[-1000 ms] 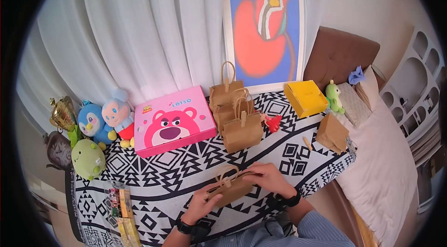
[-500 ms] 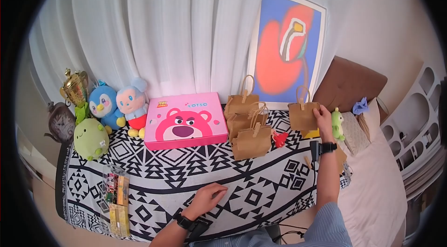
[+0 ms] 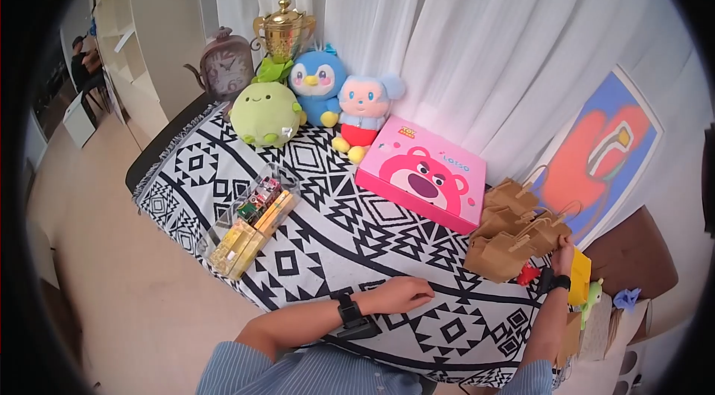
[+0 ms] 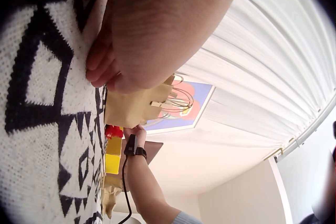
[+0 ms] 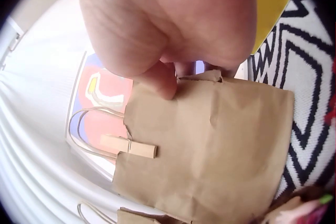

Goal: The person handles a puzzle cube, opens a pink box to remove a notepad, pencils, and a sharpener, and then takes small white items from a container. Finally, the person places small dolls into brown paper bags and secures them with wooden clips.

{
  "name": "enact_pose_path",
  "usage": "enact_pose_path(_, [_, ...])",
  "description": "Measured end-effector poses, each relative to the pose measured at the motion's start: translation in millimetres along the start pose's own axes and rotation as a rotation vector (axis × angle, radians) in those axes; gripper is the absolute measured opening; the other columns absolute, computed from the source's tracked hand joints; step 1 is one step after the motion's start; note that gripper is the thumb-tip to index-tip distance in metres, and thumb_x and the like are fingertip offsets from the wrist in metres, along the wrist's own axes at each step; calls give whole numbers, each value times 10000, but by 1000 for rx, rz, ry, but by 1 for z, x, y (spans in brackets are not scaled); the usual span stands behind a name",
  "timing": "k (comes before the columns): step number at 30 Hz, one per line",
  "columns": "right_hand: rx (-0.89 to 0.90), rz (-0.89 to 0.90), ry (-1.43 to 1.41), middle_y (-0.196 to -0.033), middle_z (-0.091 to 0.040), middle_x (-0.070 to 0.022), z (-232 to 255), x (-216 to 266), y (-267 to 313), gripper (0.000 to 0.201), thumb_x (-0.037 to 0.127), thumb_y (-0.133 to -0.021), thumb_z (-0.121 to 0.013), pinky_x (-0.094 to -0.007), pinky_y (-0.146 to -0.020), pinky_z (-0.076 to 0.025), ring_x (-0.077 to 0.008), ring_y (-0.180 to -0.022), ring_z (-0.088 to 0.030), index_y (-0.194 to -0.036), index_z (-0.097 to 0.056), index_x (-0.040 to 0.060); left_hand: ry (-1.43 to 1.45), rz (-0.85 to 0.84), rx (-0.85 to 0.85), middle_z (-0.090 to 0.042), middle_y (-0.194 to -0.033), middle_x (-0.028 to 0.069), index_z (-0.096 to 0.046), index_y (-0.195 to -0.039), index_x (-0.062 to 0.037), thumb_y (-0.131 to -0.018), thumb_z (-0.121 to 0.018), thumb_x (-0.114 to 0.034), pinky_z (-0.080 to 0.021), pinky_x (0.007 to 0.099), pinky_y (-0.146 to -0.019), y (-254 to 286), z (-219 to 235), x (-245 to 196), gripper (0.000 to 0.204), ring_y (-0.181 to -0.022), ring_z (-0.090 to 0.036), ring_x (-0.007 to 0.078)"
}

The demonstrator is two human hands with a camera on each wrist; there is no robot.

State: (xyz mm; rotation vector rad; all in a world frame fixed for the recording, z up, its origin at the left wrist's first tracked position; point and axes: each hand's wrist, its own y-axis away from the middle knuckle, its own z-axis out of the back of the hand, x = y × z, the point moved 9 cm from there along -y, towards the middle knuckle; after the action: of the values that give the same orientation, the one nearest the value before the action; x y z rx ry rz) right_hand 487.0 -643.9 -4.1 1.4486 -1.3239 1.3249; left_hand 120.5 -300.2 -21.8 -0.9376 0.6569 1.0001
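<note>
My right hand (image 3: 564, 259) pinches a side edge of a small kraft paper bag (image 5: 220, 140), thumb on its face in the right wrist view. A wooden clothespin (image 5: 142, 149) is clipped at the bag's top, beside its looped handles. In the head view this bag stands at the right of a cluster of similar paper bags (image 3: 495, 259), partly overlapped by them. My left hand (image 3: 398, 295) holds nothing; its fingers hang loosely curled close over the black-and-white patterned cloth (image 3: 335, 242).
Left of the bags lies a pink Lotso box (image 3: 428, 171). Farther left are plush toys (image 3: 264, 115), a gold trophy (image 3: 284, 31), a clock (image 3: 227, 67) and a clear tray (image 3: 212, 235) of small boxes. A yellow box (image 3: 580, 276) and a red item (image 3: 528, 273) sit near my right wrist.
My left hand has let go of the paper bag. The right hand has carried it from the front of the cloth to the back, beside the other bags. The head view has swung left.
</note>
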Motion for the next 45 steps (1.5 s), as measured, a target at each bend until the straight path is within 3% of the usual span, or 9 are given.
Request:
enact_pose_path(6, [-38, 21, 174, -1213, -560, -54, 14, -5, 12, 390, 55, -925, -476, -314, -949, -412, -170, -1124, -524, -1314, -452, 41, -15, -7, -8, -608, -885, 95, -633, -978, -33, -886, -584, -144, -495, 344, -682, 0, 0, -2, 153, -779, -615, 264])
enact_pose_path(11, [-467, 7, 411, -714, -531, -9, 46, -8, 59, 143, 115, -842, -558, -224, -514, -380, -99, -595, -501, -942, -583, 16, -46, 22, 27, -627, -905, 95, -641, -994, -43, -876, -601, -139, -512, 338, -709, 0, -3, -2, 157, -812, -625, 271])
enact_pose_path(20, [-80, -122, 959, -920, -661, -158, -52, -24, 126, 491, 272, -791, -717, -323, -702, -499, -228, -766, -638, -1154, -580, -29, -52, 17, 23, -632, -911, 103, -645, -987, -38, -874, -602, -120, -513, 336, -717, 0, -1, -5, 146, -825, -624, 279])
enact_pose_path(22, [28, 275, 1417, -830, -668, -193, -64, -21, 123, 417, 264, -754, -723, -360, -711, -509, -301, -750, -662, -1032, -636, -35, -39, -2, 8, -632, -910, 103, -645, -988, -39, -875, -599, -112, -512, 333, -720, -1, -1, -7, 142, -824, -624, 277])
enact_pose_path(27, [-22, -25, 1404, -800, -656, -226, -66, -15, 141, 365, 267, -711, -716, -406, -720, -508, -362, -778, -653, -899, -640, -37, -9, 80, 46, -623, -950, 104, -633, -1012, -44, -864, -608, -110, -504, 341, -760, 0, 5, -3, 163, -881, -612, 275])
enact_pose_path(30, [-43, 60, 1410, -910, -635, -238, -62, -14, 152, 439, 282, -722, -715, -424, -787, -486, -386, -878, -619, -1002, -614, -41, -227, -91, -206, -622, -1038, 100, -620, -1037, -45, -794, -659, -64, -455, 383, -885, -5, 57, -24, 247, -1017, -567, 301])
enact_pose_path(36, [-93, 39, 1292, -1043, -581, -196, -41, -31, 158, 488, 281, -747, -694, -428, -899, -403, -374, -982, -505, -1116, -576, -16, -736, 315, -611, -483, -1273, 186, -486, -1239, -7, -620, -834, -175, -368, 426, -1008, 71, 201, -52, 729, -1180, -460, 369])
enact_pose_path(41, [-104, 162, 1259, -960, -627, -204, -41, -27, 159, 474, 256, -739, -712, -396, -820, -468, -340, -897, -591, -1086, -595, -44, -1258, 904, -504, -360, -1373, 266, -321, -1376, 30, -503, -881, -428, -257, 519, -1063, 191, 254, -3, 1134, -1269, -344, 436])
enact_pose_path(45, [-82, 104, 1181, -948, -625, -204, -39, -30, 157, 456, 243, -738, -703, -390, -807, -470, -325, -876, -590, -1082, -600, -36, -1228, 1025, -454, -416, -1310, 259, -298, -1385, 49, -510, -869, -443, -284, 527, -1027, 216, 267, 6, 1155, -1211, -405, 416])
